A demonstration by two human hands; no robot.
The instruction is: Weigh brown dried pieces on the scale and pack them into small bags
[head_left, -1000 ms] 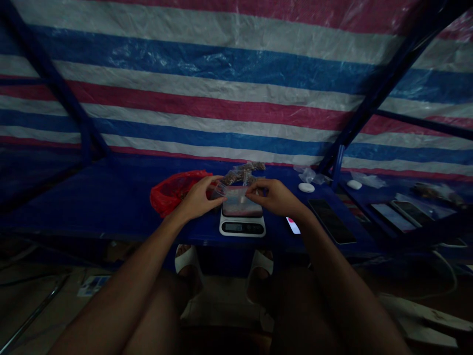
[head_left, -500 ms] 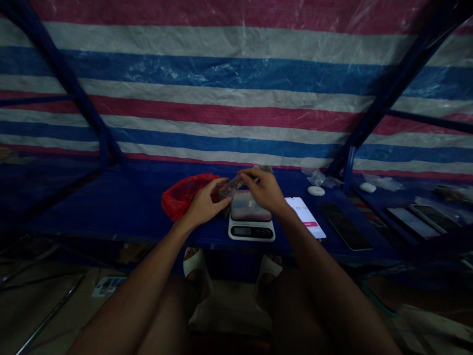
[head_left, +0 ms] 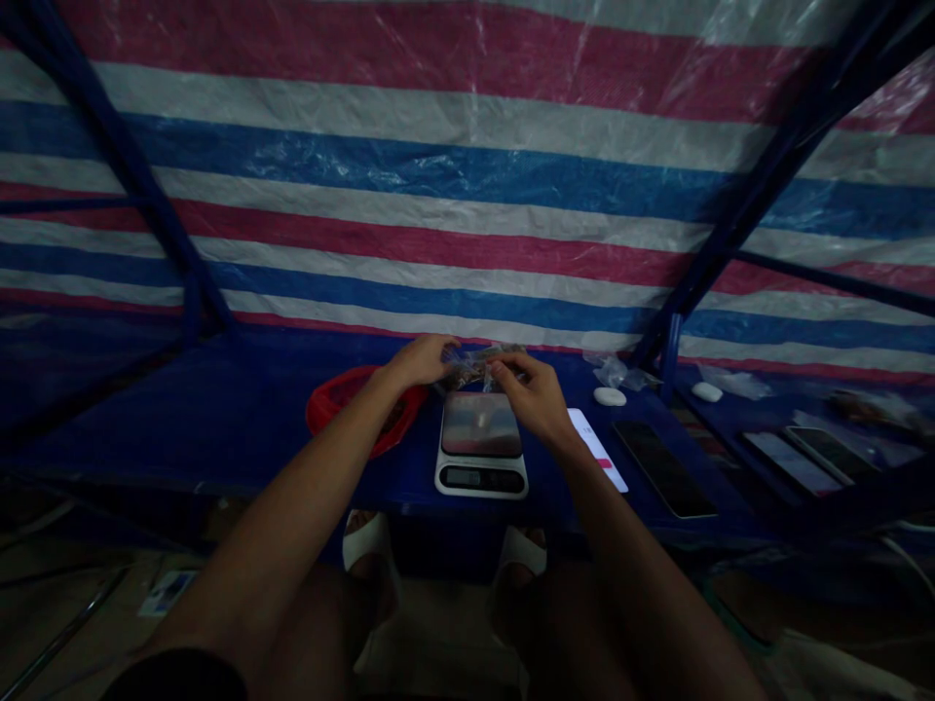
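Note:
A clear plastic bag (head_left: 467, 370) with small brownish bits in it lies behind the kitchen scale (head_left: 482, 477). My left hand (head_left: 424, 360) is closed on the bag's left side, its fingertips partly hidden. Pinching the right part of the same bag is my right hand (head_left: 532, 391), just beyond the scale's right back corner. The scale is white with a shiny plate, and nothing lies on that plate. Under and beside my left forearm sits an open red plastic bag (head_left: 332, 394), its contents dark and hard to make out.
Right of the scale lie a lit phone (head_left: 600, 456), a dark phone (head_left: 663, 469) and a white oval case (head_left: 609, 396). Crumpled clear plastic (head_left: 615, 370) is behind them. Blue frame posts (head_left: 666, 355) and a striped tarp (head_left: 438, 253) bound the blue tabletop.
Both hands have shifted from above the scale to the bag behind it. The left hand has moved back and its fingers have closed. The view has tilted slightly.

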